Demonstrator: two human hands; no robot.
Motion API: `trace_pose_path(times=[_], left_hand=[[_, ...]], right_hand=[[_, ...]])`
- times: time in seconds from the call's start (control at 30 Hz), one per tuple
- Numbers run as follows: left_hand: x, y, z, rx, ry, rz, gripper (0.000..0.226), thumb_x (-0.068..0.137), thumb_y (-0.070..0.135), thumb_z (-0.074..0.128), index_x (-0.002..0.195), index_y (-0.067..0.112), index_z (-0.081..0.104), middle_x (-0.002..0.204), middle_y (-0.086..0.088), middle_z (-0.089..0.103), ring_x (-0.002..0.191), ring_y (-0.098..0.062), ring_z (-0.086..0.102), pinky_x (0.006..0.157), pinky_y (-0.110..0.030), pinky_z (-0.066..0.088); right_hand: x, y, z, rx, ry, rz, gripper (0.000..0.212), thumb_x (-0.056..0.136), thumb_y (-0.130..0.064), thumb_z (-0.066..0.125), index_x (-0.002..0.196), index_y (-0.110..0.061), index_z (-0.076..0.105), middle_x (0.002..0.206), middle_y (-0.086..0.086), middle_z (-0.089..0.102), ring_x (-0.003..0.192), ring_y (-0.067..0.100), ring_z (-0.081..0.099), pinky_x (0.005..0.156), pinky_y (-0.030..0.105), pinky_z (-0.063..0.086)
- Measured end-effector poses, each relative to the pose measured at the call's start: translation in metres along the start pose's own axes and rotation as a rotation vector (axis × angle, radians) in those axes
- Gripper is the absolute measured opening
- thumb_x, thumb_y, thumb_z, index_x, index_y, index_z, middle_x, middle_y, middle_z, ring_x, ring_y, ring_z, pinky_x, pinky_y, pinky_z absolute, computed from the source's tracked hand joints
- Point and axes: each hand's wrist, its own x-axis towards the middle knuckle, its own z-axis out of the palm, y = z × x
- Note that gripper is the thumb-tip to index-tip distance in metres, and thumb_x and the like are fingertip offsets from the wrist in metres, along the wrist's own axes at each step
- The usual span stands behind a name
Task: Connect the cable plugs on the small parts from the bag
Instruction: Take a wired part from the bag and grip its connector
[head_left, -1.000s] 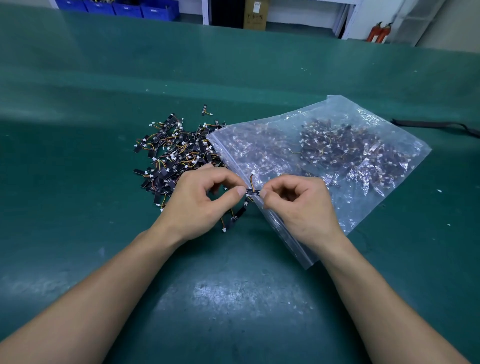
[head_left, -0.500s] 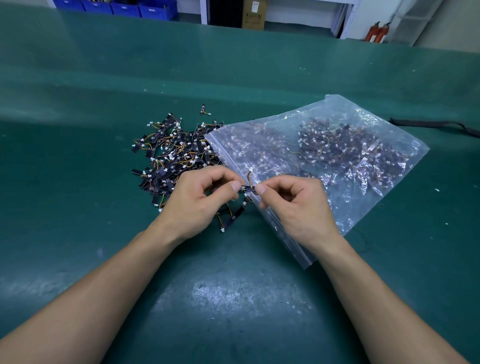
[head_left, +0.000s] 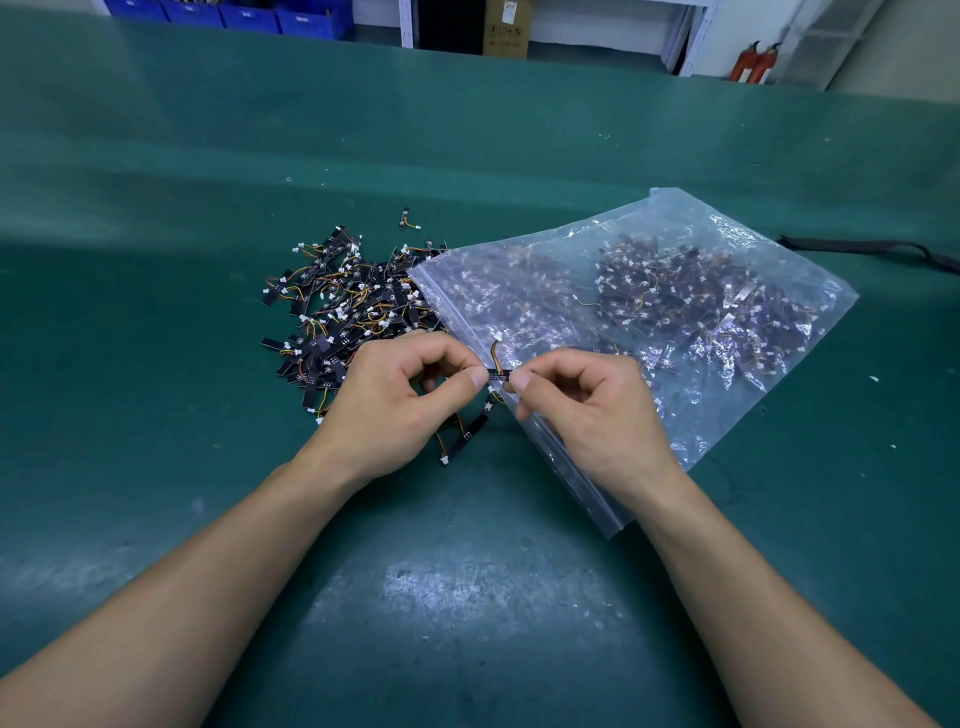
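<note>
Pinching one small part (head_left: 497, 375), both hands (head_left: 387, 402) (head_left: 587, 410); plug (head_left: 497, 336) seemingly loose.

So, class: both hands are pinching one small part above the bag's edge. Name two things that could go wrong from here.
1. The part is tiny and held only by the fingertips of the left hand and right hand; it might slip and get lost in the pile.
2. Its thin wires curve up to a loose plug; tugging could strain them.
</note>
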Motion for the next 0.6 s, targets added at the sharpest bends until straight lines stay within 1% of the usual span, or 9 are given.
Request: trace_pose_path(times=[0.1, 0.17, 0.23, 0.3, 0.37, 0.43, 0.5, 0.53, 0.6], left_hand=[[0.0000, 0.0003, -0.0012, -0.003, -0.026, 0.010, 0.009, 0.086, 0.021, 0.065, 0.081, 0.020, 0.071, 0.077, 0.000, 0.068, 0.074, -0.032, 0.060, 0.070, -0.037, 0.049], [0.0004, -0.0010, -0.0024, -0.006, -0.042, 0.013, 0.012, 0.088, 0.020, 0.062, 0.086, 0.015, 0.073, 0.078, -0.004, 0.070, 0.076, -0.034, 0.061, 0.072, -0.042, 0.049], [0.0006, -0.0021, -0.0027, -0.002, -0.052, 0.008, 0.013, 0.087, 0.019, 0.061, 0.086, 0.013, 0.073, 0.078, -0.006, 0.069, 0.076, -0.035, 0.061, 0.072, -0.043, 0.049], [-0.0001, -0.0017, -0.0016, 0.008, -0.048, 0.010, 0.010, 0.086, 0.019, 0.063, 0.082, 0.014, 0.071, 0.077, -0.003, 0.068, 0.073, -0.032, 0.060, 0.069, -0.037, 0.049], [-0.0010, -0.0007, -0.0005, 0.022, -0.026, 0.026, 0.008, 0.085, 0.018, 0.066, 0.078, 0.016, 0.070, 0.076, 0.002, 0.066, 0.070, -0.027, 0.058, 0.065, -0.028, 0.046], [-0.0010, -0.0010, -0.0005, 0.040, -0.007, 0.048, 0.009, 0.084, 0.016, 0.066, 0.076, 0.017, 0.069, 0.074, 0.006, 0.064, 0.069, -0.022, 0.056, 0.064, -0.023, 0.043], [-0.0006, -0.0009, -0.0007, 0.069, 0.010, 0.074, 0.009, 0.084, 0.014, 0.066, 0.076, 0.016, 0.069, 0.072, 0.009, 0.062, 0.068, -0.019, 0.054, 0.065, -0.022, 0.041], [-0.0004, -0.0008, -0.0007, 0.081, 0.019, 0.085, 0.009, 0.084, 0.013, 0.066, 0.076, 0.015, 0.069, 0.072, 0.010, 0.062, 0.068, -0.017, 0.054, 0.065, -0.021, 0.040], [-0.0002, -0.0005, -0.0007, 0.094, 0.032, 0.101, 0.008, 0.084, 0.012, 0.067, 0.077, 0.012, 0.069, 0.072, 0.011, 0.062, 0.069, -0.014, 0.053, 0.066, -0.020, 0.040]], right_hand=[[0.0010, 0.0004, -0.0008, -0.018, 0.013, -0.002, 0.024, 0.090, -0.004, 0.071, 0.071, -0.019, 0.073, 0.058, -0.006, 0.067, 0.053, 0.000, 0.050, 0.057, 0.013, 0.040], [0.0012, -0.0003, -0.0014, -0.016, 0.022, 0.003, 0.026, 0.090, -0.003, 0.070, 0.071, -0.019, 0.073, 0.058, -0.006, 0.068, 0.051, -0.002, 0.049, 0.056, 0.011, 0.038], [0.0015, -0.0006, -0.0011, -0.017, 0.020, 0.004, 0.026, 0.090, -0.002, 0.070, 0.071, -0.020, 0.073, 0.059, -0.006, 0.068, 0.052, -0.003, 0.050, 0.057, 0.011, 0.039], [0.0015, -0.0007, 0.0000, -0.028, 0.011, 0.002, 0.026, 0.090, -0.004, 0.071, 0.072, -0.021, 0.073, 0.060, -0.006, 0.068, 0.052, -0.002, 0.050, 0.057, 0.012, 0.039], [0.0010, -0.0012, 0.0007, -0.035, 0.007, -0.004, 0.025, 0.090, -0.006, 0.072, 0.072, -0.023, 0.073, 0.061, -0.006, 0.069, 0.054, 0.000, 0.051, 0.057, 0.015, 0.040], [0.0000, -0.0017, 0.0007, -0.015, 0.015, -0.006, 0.019, 0.089, -0.010, 0.072, 0.075, -0.022, 0.074, 0.065, -0.002, 0.071, 0.059, 0.006, 0.057, 0.057, 0.025, 0.045], [-0.0009, -0.0031, 0.0004, 0.021, 0.027, -0.001, 0.009, 0.085, -0.017, 0.072, 0.078, -0.023, 0.075, 0.071, 0.003, 0.073, 0.065, 0.018, 0.061, 0.060, 0.037, 0.048], [-0.0013, -0.0037, 0.0002, 0.033, 0.026, 0.001, 0.007, 0.084, -0.020, 0.072, 0.078, -0.023, 0.075, 0.072, 0.002, 0.073, 0.065, 0.021, 0.060, 0.060, 0.038, 0.048], [-0.0014, -0.0045, 0.0004, 0.036, 0.009, -0.014, 0.009, 0.084, -0.018, 0.072, 0.078, -0.024, 0.075, 0.067, -0.003, 0.071, 0.060, 0.014, 0.056, 0.055, 0.029, 0.044]])
